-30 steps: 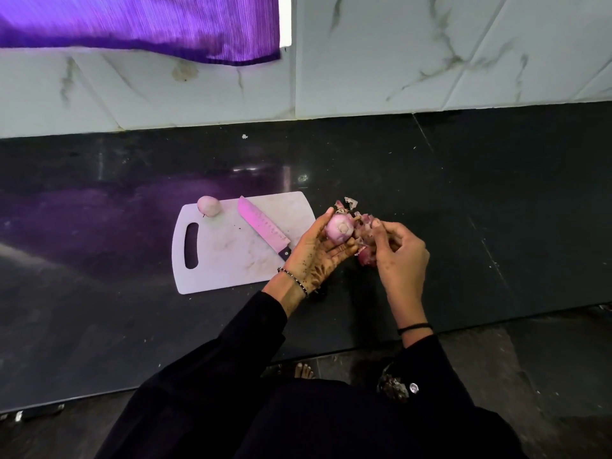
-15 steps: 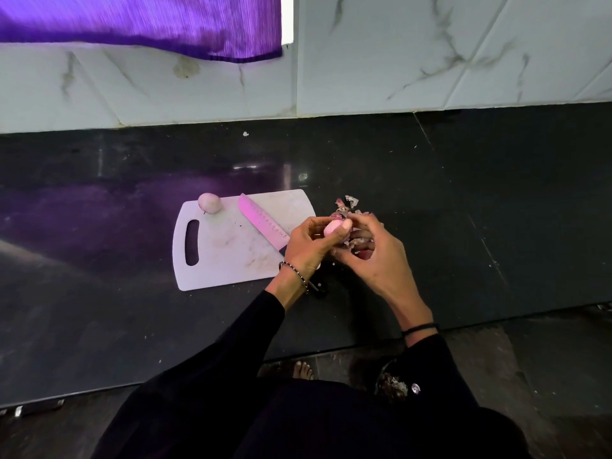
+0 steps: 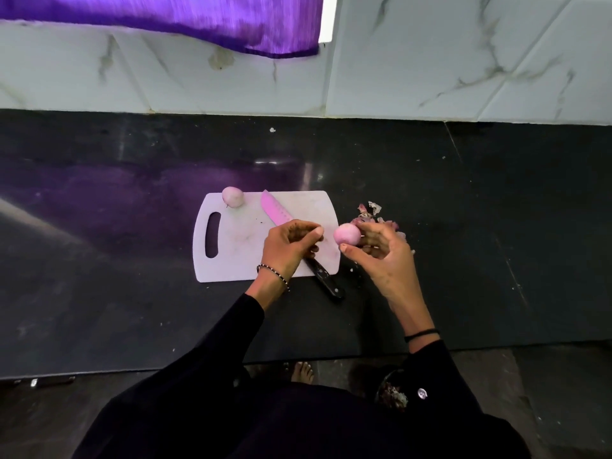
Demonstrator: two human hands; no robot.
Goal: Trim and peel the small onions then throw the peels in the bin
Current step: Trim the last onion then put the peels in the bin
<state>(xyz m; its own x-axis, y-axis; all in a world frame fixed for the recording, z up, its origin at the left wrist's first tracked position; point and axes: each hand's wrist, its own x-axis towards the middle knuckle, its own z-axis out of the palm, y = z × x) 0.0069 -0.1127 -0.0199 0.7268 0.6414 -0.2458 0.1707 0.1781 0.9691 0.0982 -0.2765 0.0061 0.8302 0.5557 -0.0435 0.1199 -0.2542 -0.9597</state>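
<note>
Half a second ago we saw both hands pressed together around one small onion just right of the cutting board; now they have drawn apart, and the onion has passed from the left hand to the right. A second ago the left hand was the one cupping it, while the right picked at its skin. The right hand (image 3: 381,256) now grasps the peeled onion (image 3: 346,234) between thumb and fingertips, the fingers curled loosely around its right side, holding it in the air just above the right edge of the white cutting board (image 3: 238,240). The left hand (image 3: 289,246) is apart from the onion, with a small gap between them; its fingers are curled in with thumb and forefinger pinched together, and we cannot tell whether a scrap of skin is caught between them. It hangs over the knife (image 3: 298,241), whose pink blade lies diagonally across the board and whose dark handle sticks out past the board's near edge onto the black bench (image 3: 496,226). The second onion (image 3: 232,196) sits where it sat before, at the far left corner of the board, touching its edge. The heap of peels (image 3: 369,212) lies on the bench just beyond the right hand, partly hidden by its fingers. Both sleeves are dark, with a beaded bracelet on the left wrist and a thin black band on the right.
</note>
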